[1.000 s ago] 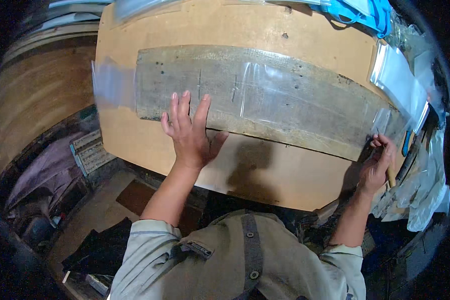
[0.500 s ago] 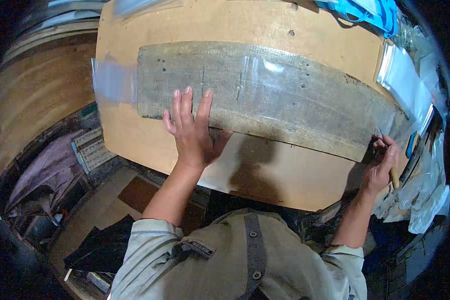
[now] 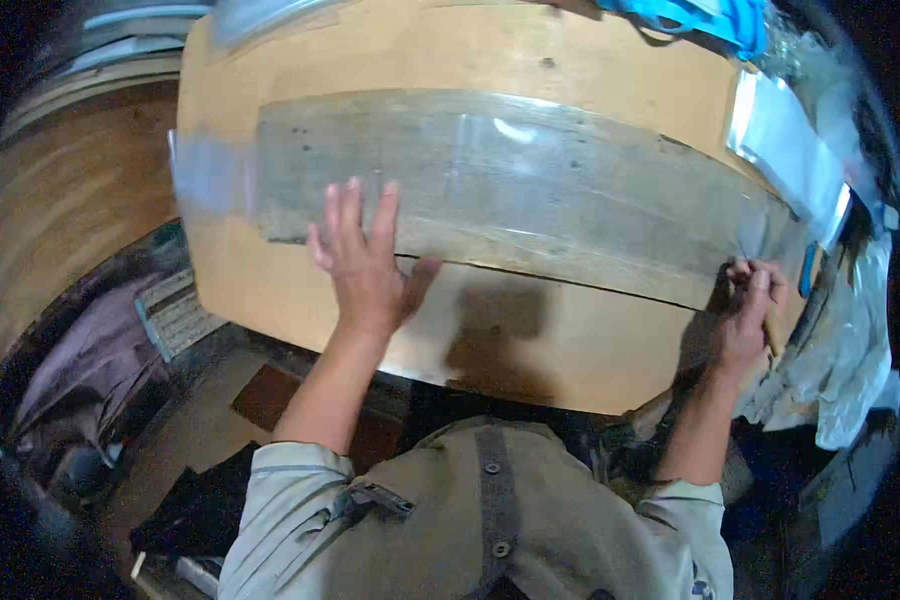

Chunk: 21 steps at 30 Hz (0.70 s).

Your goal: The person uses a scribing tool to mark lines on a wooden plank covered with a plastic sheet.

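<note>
A long grey wooden board (image 3: 570,185) lies across a tan worktop. Clear plastic film (image 3: 215,172) covers it, glossy in the middle and sticking out past the board's left end. My left hand (image 3: 365,265) rests flat on the film and the board's near edge, fingers spread and holding nothing. At the board's right end, my right hand (image 3: 748,310) is closed round a slim tool with a wooden handle (image 3: 774,335). The handle's butt shows below the fist; the tool's working end is hidden or blurred at my fingertips.
Clear plastic bags (image 3: 855,350) and film sheets (image 3: 785,130) crowd the right edge, near a blue-handled item (image 3: 810,268). A bright blue bag (image 3: 705,22) lies at the far right. A slatted wooden piece (image 3: 178,312) and purplish cloth (image 3: 90,350) are at lower left.
The whole view has shifted slightly and blurred, with the worktop appearing further left. Both hands keep nearly the same places on the board, the right one still gripping the tool.
</note>
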{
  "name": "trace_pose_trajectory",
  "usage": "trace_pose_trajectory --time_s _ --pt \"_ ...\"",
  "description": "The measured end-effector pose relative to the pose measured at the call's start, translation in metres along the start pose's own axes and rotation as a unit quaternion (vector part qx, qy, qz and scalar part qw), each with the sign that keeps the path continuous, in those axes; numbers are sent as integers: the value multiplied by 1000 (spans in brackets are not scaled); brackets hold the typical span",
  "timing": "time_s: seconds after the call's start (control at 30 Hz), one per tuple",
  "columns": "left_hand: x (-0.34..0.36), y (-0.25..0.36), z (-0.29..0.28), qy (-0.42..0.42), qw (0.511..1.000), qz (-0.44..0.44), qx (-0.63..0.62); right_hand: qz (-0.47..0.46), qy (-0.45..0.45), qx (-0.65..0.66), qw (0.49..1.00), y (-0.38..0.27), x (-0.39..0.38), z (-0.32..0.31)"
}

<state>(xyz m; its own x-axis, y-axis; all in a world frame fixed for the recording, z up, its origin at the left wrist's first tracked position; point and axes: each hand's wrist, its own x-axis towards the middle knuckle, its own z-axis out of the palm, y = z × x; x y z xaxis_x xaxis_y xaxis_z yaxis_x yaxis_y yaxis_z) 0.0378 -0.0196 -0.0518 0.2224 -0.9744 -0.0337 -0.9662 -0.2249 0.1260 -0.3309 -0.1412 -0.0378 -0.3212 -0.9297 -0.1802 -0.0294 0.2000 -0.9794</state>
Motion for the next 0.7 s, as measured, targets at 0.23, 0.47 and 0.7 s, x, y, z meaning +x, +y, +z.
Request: trace_pose_trajectory --time_s 0.23,0.47,0.7 --pt "-3 -6 0 25 1000 -9 2 -7 -29 4 1000 -7 4 4" --pt "2 -3 3 56 998 24 0 3 -37 20 999 -6 0 -8" --pt "2 1 3 64 997 41 -4 24 -15 -29 999 -9 10 -10"
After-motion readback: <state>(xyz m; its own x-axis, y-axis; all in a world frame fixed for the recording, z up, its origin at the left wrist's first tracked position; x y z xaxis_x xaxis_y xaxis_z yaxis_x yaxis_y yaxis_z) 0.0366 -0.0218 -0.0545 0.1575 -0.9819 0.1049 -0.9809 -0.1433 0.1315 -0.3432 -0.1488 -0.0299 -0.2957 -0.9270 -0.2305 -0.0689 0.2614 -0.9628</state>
